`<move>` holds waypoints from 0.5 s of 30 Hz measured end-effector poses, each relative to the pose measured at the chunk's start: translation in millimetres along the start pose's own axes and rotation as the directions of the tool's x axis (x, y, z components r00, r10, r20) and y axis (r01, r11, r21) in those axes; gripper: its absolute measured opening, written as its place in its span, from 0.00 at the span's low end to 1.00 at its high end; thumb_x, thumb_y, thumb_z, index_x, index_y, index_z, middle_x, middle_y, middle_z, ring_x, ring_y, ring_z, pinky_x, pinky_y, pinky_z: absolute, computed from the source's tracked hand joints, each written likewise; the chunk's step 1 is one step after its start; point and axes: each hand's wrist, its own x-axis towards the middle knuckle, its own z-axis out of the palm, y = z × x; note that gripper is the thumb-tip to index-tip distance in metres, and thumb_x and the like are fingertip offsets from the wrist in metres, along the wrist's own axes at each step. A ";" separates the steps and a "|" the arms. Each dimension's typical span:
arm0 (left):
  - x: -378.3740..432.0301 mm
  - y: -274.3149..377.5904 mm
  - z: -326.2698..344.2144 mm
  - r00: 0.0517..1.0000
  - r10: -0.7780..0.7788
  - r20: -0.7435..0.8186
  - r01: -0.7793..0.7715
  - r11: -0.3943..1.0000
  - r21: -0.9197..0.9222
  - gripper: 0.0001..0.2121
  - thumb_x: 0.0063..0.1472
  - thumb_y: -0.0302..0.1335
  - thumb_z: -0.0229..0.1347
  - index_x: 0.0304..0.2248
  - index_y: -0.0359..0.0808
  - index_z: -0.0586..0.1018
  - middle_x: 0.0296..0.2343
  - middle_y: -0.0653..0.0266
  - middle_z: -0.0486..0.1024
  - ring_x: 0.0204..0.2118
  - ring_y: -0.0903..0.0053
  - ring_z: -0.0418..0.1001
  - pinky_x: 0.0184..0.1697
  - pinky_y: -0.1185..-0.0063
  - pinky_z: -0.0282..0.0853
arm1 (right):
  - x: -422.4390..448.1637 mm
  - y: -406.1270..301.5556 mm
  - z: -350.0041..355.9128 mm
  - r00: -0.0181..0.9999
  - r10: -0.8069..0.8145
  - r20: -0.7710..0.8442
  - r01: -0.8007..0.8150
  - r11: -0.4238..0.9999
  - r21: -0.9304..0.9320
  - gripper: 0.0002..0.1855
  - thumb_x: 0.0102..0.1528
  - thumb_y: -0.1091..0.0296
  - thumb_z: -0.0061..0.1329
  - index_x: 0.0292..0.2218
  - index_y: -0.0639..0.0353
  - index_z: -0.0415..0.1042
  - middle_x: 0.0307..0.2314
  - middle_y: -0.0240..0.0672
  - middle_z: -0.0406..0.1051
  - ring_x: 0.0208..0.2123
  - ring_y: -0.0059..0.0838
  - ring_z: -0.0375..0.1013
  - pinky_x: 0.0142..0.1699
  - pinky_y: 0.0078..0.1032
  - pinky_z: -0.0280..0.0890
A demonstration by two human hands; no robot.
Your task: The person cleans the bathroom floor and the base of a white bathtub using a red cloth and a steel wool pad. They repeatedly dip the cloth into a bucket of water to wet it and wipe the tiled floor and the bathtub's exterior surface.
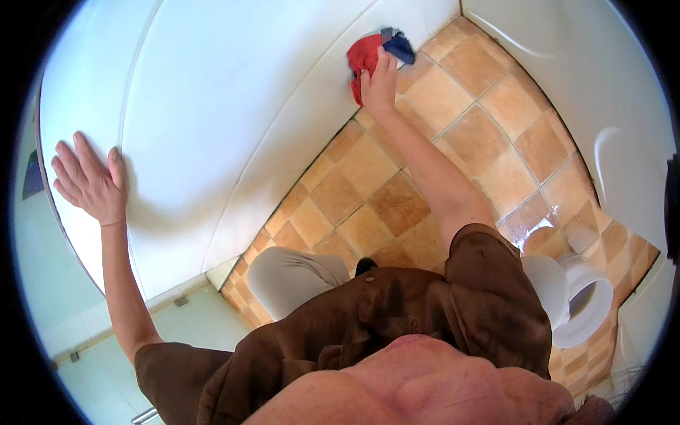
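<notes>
My right hand (pixel 380 87) presses a red cloth (pixel 365 56) with a dark blue part (pixel 399 47) against the foot of a smooth white panel (pixel 212 106), close to the floor. Its fingers are spread over the cloth, and part of the fabric is hidden beneath them. Far to the left, my left hand (pixel 90 178) rests palm-in on the same panel, near its outer edge, fingers apart and holding nothing.
Orange-brown checkered tiles (pixel 366 164) cover the floor, with a shiny wet-looking patch (pixel 534 234) at right. A white round-rimmed vessel (pixel 603 319) stands beside my right side. Another white surface (pixel 595 95) bounds the floor at right. Pale glass-like panels (pixel 207 316) lie lower left.
</notes>
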 end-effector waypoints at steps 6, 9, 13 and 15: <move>0.9 4.5 -5.5 0.999 0.042 -0.003 -0.042 0.999 0.010 0.32 0.68 0.53 0.46 0.63 0.41 0.66 0.65 0.53 0.55 0.69 0.61 0.46 0.69 0.64 0.32 | 77.2 -112.5 -40.4 0.941 -0.333 -0.061 0.336 0.941 0.047 0.34 0.55 0.71 0.52 0.61 0.57 0.59 0.50 0.53 0.61 0.53 0.57 0.60 0.60 0.46 0.55; 1.2 -0.5 -10.8 0.998 0.066 0.018 -0.066 0.997 0.043 0.33 0.68 0.53 0.46 0.63 0.39 0.65 0.65 0.52 0.55 0.69 0.58 0.46 0.69 0.63 0.33 | 123.8 -114.8 -41.2 0.902 -0.415 -0.118 0.412 0.910 -0.050 0.37 0.52 0.72 0.53 0.63 0.52 0.60 0.55 0.53 0.59 0.57 0.56 0.59 0.59 0.46 0.58; -1.0 -0.3 -9.6 0.998 0.053 0.042 -0.056 0.996 0.065 0.33 0.68 0.53 0.44 0.63 0.38 0.65 0.65 0.51 0.54 0.70 0.57 0.43 0.70 0.62 0.30 | 120.3 -13.3 -29.0 0.939 -0.244 -0.241 0.232 0.970 -0.078 0.33 0.55 0.74 0.49 0.61 0.57 0.58 0.51 0.53 0.62 0.54 0.56 0.60 0.60 0.45 0.55; 1.7 2.5 -7.7 0.997 0.054 0.047 -0.057 0.997 0.059 0.33 0.68 0.53 0.44 0.63 0.37 0.64 0.65 0.49 0.54 0.69 0.56 0.43 0.69 0.61 0.30 | 88.6 47.0 -19.0 0.976 0.064 -0.207 -0.078 0.995 -0.062 0.33 0.55 0.73 0.49 0.61 0.58 0.57 0.51 0.53 0.63 0.55 0.55 0.60 0.61 0.44 0.56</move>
